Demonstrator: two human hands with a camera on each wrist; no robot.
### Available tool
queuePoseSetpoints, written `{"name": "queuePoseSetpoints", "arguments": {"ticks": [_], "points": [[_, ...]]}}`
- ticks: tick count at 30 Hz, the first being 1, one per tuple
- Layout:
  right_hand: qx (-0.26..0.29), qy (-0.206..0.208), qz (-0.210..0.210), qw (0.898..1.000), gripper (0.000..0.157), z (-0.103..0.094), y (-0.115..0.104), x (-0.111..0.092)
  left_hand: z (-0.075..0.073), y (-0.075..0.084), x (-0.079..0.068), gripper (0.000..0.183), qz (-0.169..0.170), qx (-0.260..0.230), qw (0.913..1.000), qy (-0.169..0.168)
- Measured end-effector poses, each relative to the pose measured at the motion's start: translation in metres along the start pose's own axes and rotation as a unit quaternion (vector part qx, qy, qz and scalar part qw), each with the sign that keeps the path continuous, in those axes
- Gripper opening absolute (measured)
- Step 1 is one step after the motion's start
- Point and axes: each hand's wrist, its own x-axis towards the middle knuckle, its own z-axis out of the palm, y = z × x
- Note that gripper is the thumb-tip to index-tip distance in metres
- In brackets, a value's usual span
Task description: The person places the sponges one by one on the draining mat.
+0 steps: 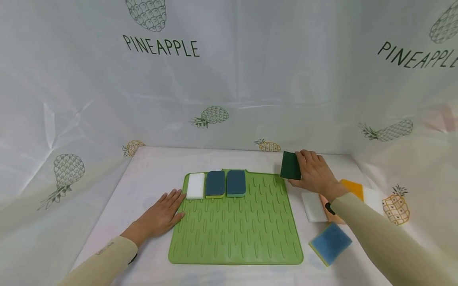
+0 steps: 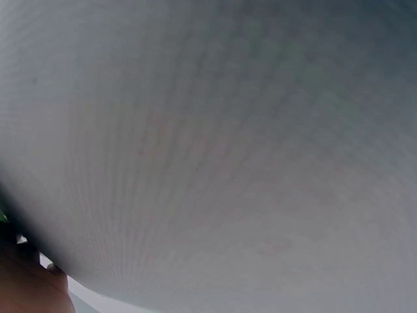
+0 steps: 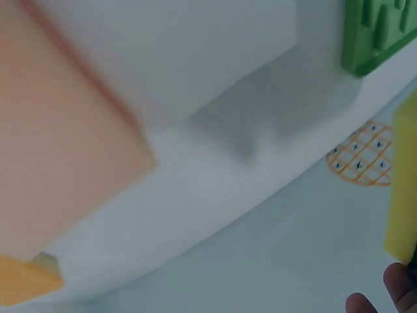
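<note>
Our right hand [image 1: 316,171] grips the dark green sponge [image 1: 290,166] at the far right corner of the green mat [image 1: 236,230]; whether it touches the mat, we cannot tell. Our left hand [image 1: 161,214] holds nothing and lies palm down with its fingers straight, fingertips at the mat's left edge.

Along the mat's far edge, from its left corner, we have a white block [image 1: 195,186], a navy-topped sponge with a yellow base [image 1: 215,184] and a navy-topped sponge with a green base [image 1: 236,183]. Off the mat's right side lie a pale block [image 1: 315,208], a peach slab [image 1: 334,214], an orange piece [image 1: 354,188] and, nearer us, a blue sponge [image 1: 332,240] with a yellow edge. Our right forearm crosses above this group. Beyond the mat hangs a creased, glossy sheet [image 1: 268,91] printed with pineapples.

We see rows of raised, elongated ribs on the mat. Our gripped sponge is a rectangular slab with a yellow body under its green face. The white block looks smooth, with squared edges.

Our wrist and sleeve hide part of the peach slab and the orange piece. The left wrist view gives us mostly a blurred grey surface; the right wrist view cuts off the held sponge.
</note>
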Motion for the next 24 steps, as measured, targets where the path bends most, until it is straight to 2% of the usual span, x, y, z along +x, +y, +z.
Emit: {"name": "queuePoseSetpoints", "arguments": {"ticks": [5,13,20,24], "points": [[0.02,-0.016,-0.014,1.0,0.113,0.002,-0.019,0.009,-0.001,-0.001,0.001,0.072,-0.005,0.014,0.9998,-0.016],[0.036,-0.009,-0.044,0.998,0.11,0.005,-0.043,0.022,-0.001,-0.001,0.001,0.074,-0.012,0.012,0.9995,-0.026],[0.065,-0.061,-0.042,0.995,0.107,0.004,-0.064,0.028,-0.002,-0.001,0.003,0.073,-0.009,0.013,0.9995,-0.026],[0.075,-0.077,-0.05,0.993,0.105,0.005,-0.073,0.033,0.0,-0.002,0.003,0.074,-0.01,0.011,0.9995,-0.026]]}}
